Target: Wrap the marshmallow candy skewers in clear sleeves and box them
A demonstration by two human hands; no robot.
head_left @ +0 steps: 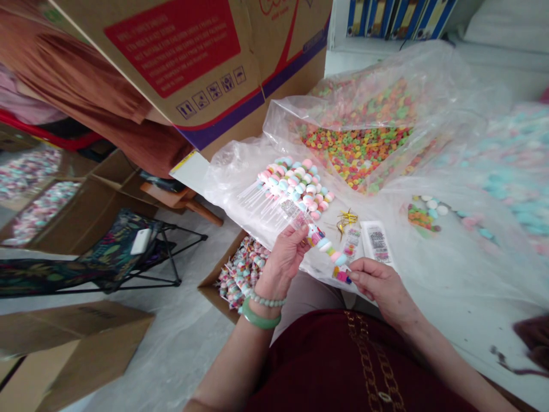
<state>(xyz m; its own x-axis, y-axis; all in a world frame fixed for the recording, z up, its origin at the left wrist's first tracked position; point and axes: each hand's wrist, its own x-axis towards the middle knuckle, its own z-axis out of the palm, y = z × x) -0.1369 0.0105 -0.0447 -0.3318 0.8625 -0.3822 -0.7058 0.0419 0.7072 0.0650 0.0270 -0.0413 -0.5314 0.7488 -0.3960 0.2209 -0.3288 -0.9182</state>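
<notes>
A marshmallow skewer (329, 250) in pastel colours slants between my two hands, with a printed clear wrapper at its upper end. My left hand (288, 254) is closed around that upper end, by the wrapper. At the lower tip, the thumb and fingers of my right hand (381, 286) pinch the skewer's end. Just beyond lies a pile of marshmallow skewers (295, 183), their white sticks (261, 201) pointing left. Gold twist ties (347, 218) and printed labelled wrappers (377, 243) rest beside the pile. Whether the held skewer sits fully inside its wrapper I cannot tell.
A large clear bag of colourful ring gummies (360, 149) lies at the back, beside a tall cardboard carton (240, 120). Pastel marshmallows (518, 166) fill the right side. Below the table's left edge stands a box of wrapped skewers (240, 269). A folding chair (115, 252) is at left.
</notes>
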